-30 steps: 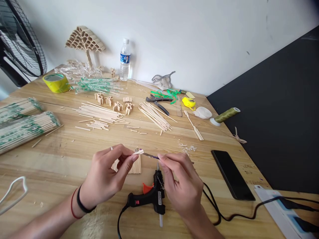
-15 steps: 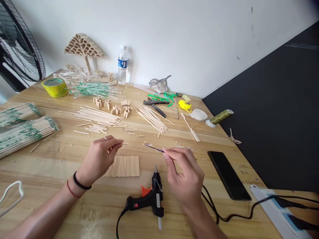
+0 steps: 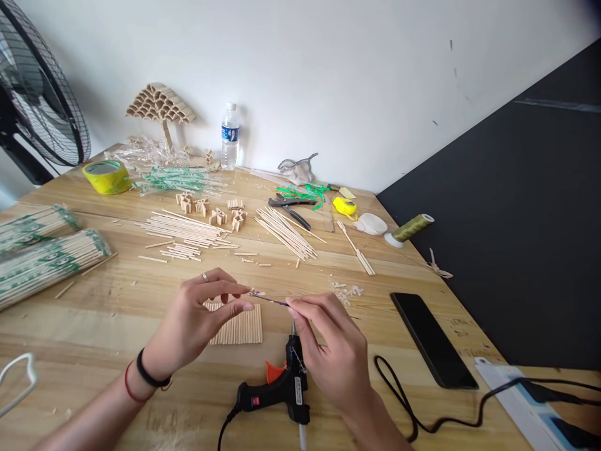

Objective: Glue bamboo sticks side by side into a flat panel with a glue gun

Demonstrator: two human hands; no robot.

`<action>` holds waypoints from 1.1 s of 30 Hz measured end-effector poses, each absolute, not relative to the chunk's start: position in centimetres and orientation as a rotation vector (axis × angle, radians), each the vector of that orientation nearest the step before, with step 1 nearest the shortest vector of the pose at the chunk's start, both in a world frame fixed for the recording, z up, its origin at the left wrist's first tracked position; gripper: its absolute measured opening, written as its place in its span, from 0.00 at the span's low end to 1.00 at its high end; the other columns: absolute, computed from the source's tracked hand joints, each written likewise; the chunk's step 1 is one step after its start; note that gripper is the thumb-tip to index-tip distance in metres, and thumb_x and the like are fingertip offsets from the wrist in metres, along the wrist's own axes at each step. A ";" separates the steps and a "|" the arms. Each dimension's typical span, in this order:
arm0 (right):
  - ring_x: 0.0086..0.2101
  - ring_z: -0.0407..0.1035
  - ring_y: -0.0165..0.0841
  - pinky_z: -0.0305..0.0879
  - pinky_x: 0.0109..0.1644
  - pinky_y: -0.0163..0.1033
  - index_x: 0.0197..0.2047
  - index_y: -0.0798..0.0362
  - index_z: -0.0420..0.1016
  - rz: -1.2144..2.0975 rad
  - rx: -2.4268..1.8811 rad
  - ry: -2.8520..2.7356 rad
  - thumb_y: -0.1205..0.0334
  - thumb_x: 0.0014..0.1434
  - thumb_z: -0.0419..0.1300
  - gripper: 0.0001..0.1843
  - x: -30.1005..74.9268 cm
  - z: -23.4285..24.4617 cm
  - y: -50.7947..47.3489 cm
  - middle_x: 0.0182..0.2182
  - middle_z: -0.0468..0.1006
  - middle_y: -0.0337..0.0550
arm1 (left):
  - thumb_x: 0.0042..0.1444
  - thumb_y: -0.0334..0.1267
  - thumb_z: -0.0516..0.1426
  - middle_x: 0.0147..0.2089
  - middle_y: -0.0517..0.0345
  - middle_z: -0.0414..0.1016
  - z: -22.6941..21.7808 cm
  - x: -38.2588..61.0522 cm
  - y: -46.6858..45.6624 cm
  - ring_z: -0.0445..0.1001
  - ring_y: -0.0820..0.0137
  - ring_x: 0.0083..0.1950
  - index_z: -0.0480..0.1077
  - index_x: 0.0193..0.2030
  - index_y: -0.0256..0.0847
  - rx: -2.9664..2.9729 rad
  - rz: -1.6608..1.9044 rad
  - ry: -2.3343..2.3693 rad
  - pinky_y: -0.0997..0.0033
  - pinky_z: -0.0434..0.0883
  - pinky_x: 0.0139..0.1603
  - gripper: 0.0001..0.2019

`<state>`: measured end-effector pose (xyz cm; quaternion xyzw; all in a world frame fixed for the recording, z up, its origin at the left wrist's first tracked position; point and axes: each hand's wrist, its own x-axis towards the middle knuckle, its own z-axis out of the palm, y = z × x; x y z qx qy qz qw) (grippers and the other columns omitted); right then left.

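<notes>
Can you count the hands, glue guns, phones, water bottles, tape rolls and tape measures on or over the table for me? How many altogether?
Hands: 2 (left hand, right hand)
Hot glue gun: 1
Phone: 1
Water bottle: 1
Yellow tape roll: 1
Yellow tape measure: 1
Total: 7

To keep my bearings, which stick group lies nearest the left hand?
The flat mat of short sticks laid side by side, partly hidden behind the left hand. The loose sticks lie farther back; the bagged bundles are off leftward.

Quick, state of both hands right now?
Left hand: open, at the tip of a thin tool; contact unclear.
Right hand: closed, holding that thin tool.
</notes>
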<state>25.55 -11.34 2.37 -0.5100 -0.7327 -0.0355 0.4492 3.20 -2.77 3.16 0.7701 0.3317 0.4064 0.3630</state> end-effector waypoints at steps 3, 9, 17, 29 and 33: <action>0.37 0.73 0.35 0.74 0.41 0.41 0.48 0.54 0.78 -0.076 -1.249 -1.816 0.83 0.64 0.61 0.16 25.2 2.4 -11.5 0.36 0.79 0.45 | 0.62 0.37 0.68 0.37 0.56 0.84 3.4 3.6 -3.4 0.81 0.70 0.37 0.85 0.39 0.44 1.928 1.091 0.854 0.74 0.75 0.38 0.02; 0.37 0.74 0.35 0.74 0.41 0.41 0.48 0.53 0.78 -0.075 -1.247 -1.806 0.83 0.63 0.61 0.18 24.9 2.7 -11.8 0.37 0.79 0.46 | 0.62 0.32 0.66 0.34 0.57 0.83 3.9 3.7 -3.7 0.78 0.72 0.34 0.85 0.36 0.43 1.834 1.101 0.802 0.76 0.73 0.35 0.05; 0.36 0.73 0.36 0.74 0.39 0.42 0.52 0.53 0.77 -0.141 -1.233 -1.815 0.87 0.61 0.60 0.23 24.7 2.7 -12.0 0.37 0.80 0.46 | 0.58 0.33 0.67 0.31 0.58 0.82 4.6 4.1 -4.3 0.75 0.72 0.33 0.85 0.32 0.46 1.551 1.111 0.892 0.75 0.70 0.33 0.05; 0.37 0.75 0.38 0.73 0.40 0.44 0.52 0.54 0.79 -0.325 -1.168 -1.892 0.85 0.63 0.59 0.21 25.3 3.4 -12.1 0.37 0.83 0.49 | 0.58 0.40 0.67 0.29 0.60 0.75 4.6 3.2 -3.9 0.69 0.71 0.32 0.82 0.28 0.42 1.438 0.855 0.896 0.71 0.65 0.34 0.08; 0.37 0.75 0.37 0.72 0.39 0.43 0.52 0.51 0.80 -0.312 -1.115 -1.950 0.82 0.64 0.60 0.20 26.0 3.5 -12.3 0.37 0.84 0.46 | 0.57 0.41 0.66 0.27 0.59 0.74 5.0 2.2 -3.0 0.67 0.71 0.30 0.81 0.28 0.40 1.461 0.631 0.835 0.71 0.63 0.31 0.09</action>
